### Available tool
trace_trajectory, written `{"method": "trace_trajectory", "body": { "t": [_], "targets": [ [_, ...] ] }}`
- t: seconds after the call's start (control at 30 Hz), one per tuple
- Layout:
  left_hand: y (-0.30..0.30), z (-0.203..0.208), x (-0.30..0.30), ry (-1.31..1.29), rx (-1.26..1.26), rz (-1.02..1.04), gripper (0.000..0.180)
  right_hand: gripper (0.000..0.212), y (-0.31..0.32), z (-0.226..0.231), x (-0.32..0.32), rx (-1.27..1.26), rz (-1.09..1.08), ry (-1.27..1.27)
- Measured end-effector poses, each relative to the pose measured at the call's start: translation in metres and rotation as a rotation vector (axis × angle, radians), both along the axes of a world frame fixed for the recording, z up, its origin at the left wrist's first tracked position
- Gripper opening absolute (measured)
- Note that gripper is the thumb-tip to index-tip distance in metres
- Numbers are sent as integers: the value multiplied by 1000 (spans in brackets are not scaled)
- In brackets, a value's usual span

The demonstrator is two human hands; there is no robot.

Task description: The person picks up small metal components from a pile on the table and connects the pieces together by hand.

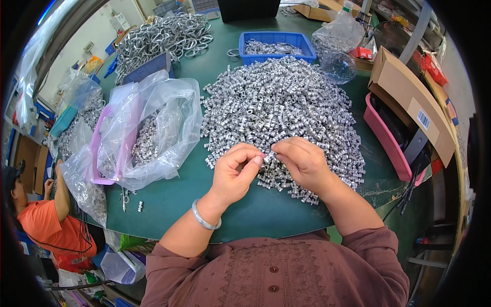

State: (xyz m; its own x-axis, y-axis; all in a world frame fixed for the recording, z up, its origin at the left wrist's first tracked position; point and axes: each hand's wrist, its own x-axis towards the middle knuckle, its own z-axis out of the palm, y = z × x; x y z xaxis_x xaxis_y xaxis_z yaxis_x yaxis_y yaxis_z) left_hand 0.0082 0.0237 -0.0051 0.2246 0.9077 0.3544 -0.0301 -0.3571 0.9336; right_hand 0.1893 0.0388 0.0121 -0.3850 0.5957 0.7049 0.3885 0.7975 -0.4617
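Both hands meet at the near edge of a big heap of small silver metal fittings [286,102] on a green table. My left hand [236,171], with a pale bangle on its wrist, is closed, thumb and forefinger pinching one small metal fitting [267,157]. My right hand [303,162] is closed at the other side of that same piece, its fingertips touching or almost touching it. The fingertips partly cover the fitting, so its exact shape does not show.
Left of the heap, a clear plastic bag [179,128] lines a pink basket [97,148] with more fittings. Behind stand a blue tray [277,38] and a pile of metal rings [163,38]. A cardboard box [414,97] and pink basket [386,135] flank the right. A co-worker [51,220] sits far left.
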Motion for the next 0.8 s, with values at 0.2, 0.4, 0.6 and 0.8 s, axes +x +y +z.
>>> {"method": "trace_trajectory", "body": {
  "t": [0.2,0.4,0.6,0.8],
  "targets": [
    [-2,-1,5,-157,24,-58,12,19,-1,1,-1,35,-23,20],
    [-1,-2,6,-165,1,-55,13,19,-2,-2,-4,43,-6,25],
    [-1,-3,7,-192,11,-45,11,19,-2,-5,-6,30,16,15],
    [-1,-3,7,-176,16,-47,12,20,-1,-6,-6,42,24,23]
  ]
}}
